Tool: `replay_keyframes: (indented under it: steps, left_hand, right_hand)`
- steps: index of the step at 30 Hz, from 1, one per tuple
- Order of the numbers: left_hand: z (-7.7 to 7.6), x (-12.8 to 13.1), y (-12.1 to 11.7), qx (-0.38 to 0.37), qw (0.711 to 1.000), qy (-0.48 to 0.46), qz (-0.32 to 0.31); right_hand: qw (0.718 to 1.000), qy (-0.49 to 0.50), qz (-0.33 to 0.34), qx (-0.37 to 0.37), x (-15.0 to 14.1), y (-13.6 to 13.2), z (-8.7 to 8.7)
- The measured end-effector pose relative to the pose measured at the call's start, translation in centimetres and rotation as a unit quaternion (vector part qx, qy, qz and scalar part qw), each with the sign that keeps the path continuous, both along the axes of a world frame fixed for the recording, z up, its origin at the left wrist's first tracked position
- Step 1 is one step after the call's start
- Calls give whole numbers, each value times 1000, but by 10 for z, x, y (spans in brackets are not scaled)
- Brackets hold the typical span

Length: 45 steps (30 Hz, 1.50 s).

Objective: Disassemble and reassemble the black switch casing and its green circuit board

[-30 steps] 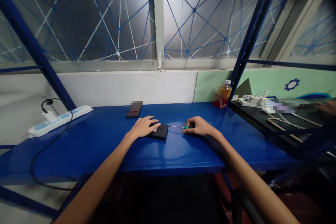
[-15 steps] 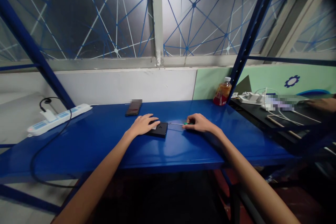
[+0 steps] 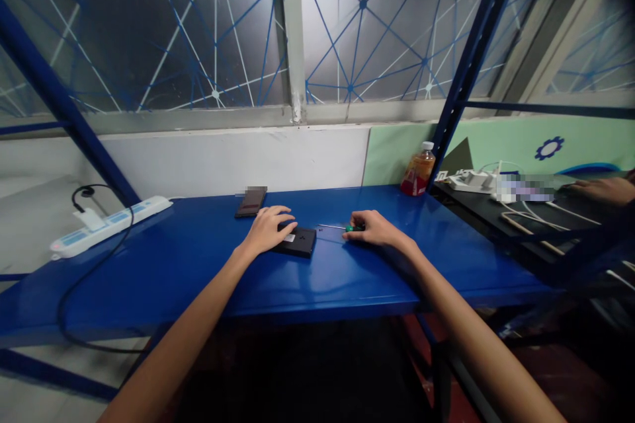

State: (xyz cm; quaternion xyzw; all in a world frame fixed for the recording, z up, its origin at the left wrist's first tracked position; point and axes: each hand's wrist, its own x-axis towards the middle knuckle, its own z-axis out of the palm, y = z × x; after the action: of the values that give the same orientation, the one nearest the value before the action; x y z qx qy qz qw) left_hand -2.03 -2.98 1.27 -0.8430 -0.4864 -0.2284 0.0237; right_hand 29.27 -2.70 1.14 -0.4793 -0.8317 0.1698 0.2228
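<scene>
A flat black box [image 3: 301, 243] with a pale label lies on the blue table. My left hand [image 3: 269, 230] rests over its left part, fingers spread and thumb by the label; the hand hides that end of the box. In my right hand [image 3: 372, 229] is a screwdriver [image 3: 351, 229] with a green and dark handle, held in a pinch. Its thin metal shaft points left, with the tip near the box's far right corner. Tiny dark specks [image 3: 321, 230], too small to name, lie just below the shaft.
A phone [image 3: 251, 202] lies behind my left hand. A drink bottle [image 3: 418, 170] stands at the back right by a blue post. On the left is a white power strip [image 3: 112, 226] with a black cable. Another person's hand [image 3: 605, 189] is over the dark table at right.
My left hand has drawn slightly left on the box, uncovering more of its top. The screwdriver has shifted a little away from me, its shaft now angled. The camera view has tilted slightly.
</scene>
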Motion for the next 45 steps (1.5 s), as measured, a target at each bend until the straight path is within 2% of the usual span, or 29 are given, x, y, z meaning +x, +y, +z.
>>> replay_keyframes:
  steps: [3, 9, 17, 26, 40, 45]
  left_hand:
    - [6, 15, -6, 51, 998, -28, -24]
    - [10, 38, -13, 20, 1000, 15, -15]
    - [8, 52, -3, 1, 999, 34, -19]
    - [15, 58, 9, -32, 999, -18, -24]
    - [2, 57, 17, -48, 998, -44, -21]
    - [-1, 44, 18, -17, 1000, -12, -1]
  right_hand:
    - [1000, 5, -7, 14, -1, 0, 0]
    - [1000, 5, -3, 12, -4, -4, 4]
    - [1000, 13, 2, 12, -4, -2, 2]
    - [999, 45, -7, 19, -1, -3, 5]
    - [998, 60, -10, 32, 3, -2, 6]
    - [996, 75, 28, -23, -1, -7, 10]
